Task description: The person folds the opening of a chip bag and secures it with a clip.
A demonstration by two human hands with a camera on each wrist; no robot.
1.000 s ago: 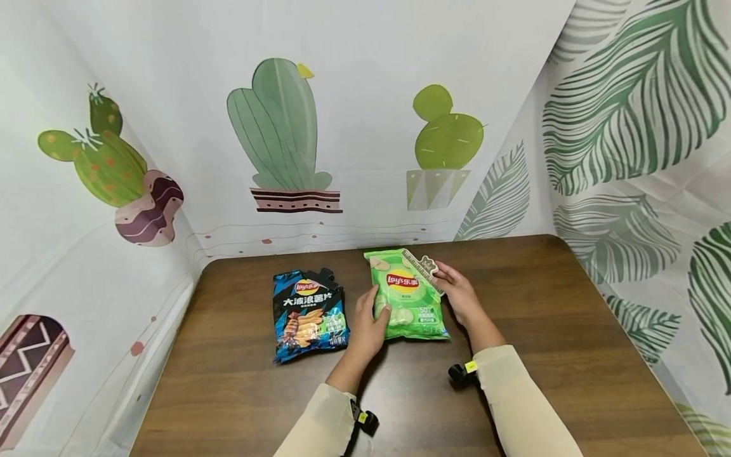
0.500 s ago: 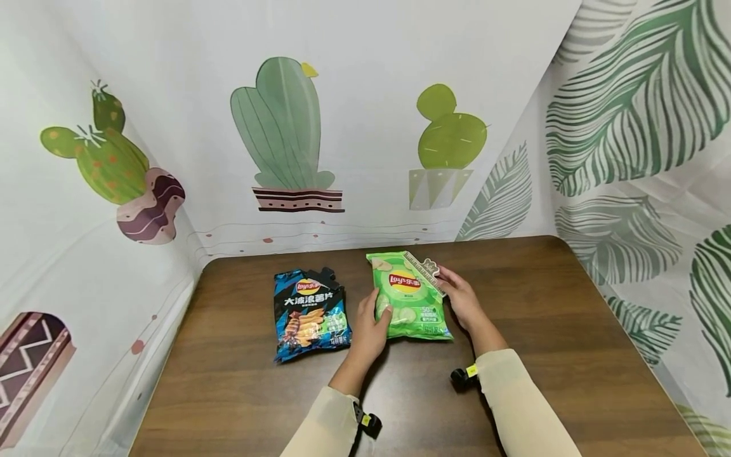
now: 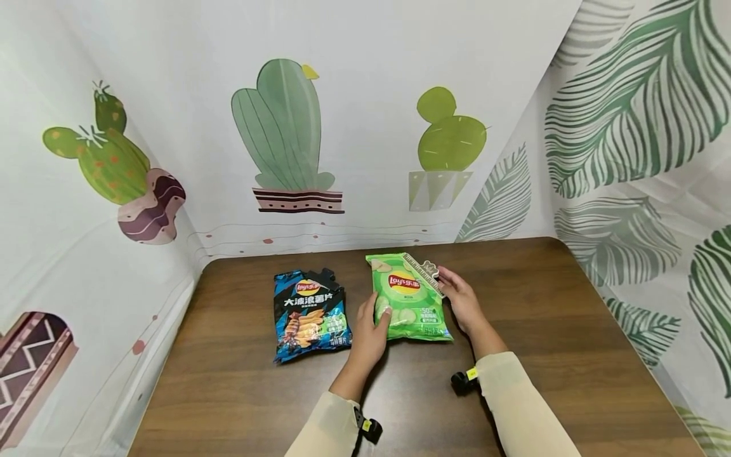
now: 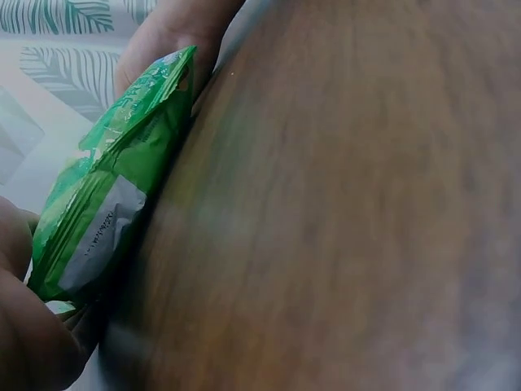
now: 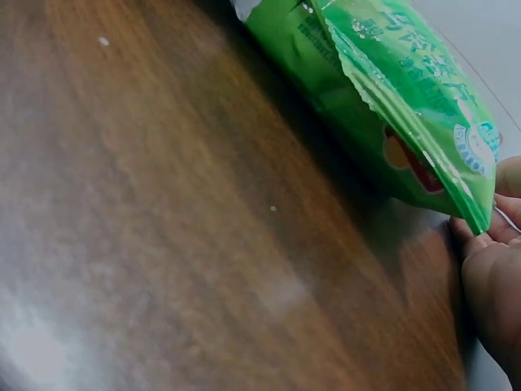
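Green chip bag (image 3: 408, 298): lies flat on the brown table (image 3: 571, 330), between the two hands.
Left hand (image 3: 372, 329): grips the bag's near left edge, thumb curled on top of it.
Right hand (image 3: 461, 298): pinches a grey toothed clip (image 3: 424, 271) at the bag's far right corner.
Change: compared with one second ago, almost nothing has moved; the bag and both hands sit nearly where they were, so the work on the clip seems to be in a slow, fine stage.
Blue chip bag (image 3: 310, 314): just to the left of the left hand, not touched.
Head view only: shows the clip, the blue bag and both sleeves.
Wrist views: show only the green bag's edge (image 4: 114, 187) and crimped seam (image 5: 407, 114), with fingertips beside it; the clip is not visible there.
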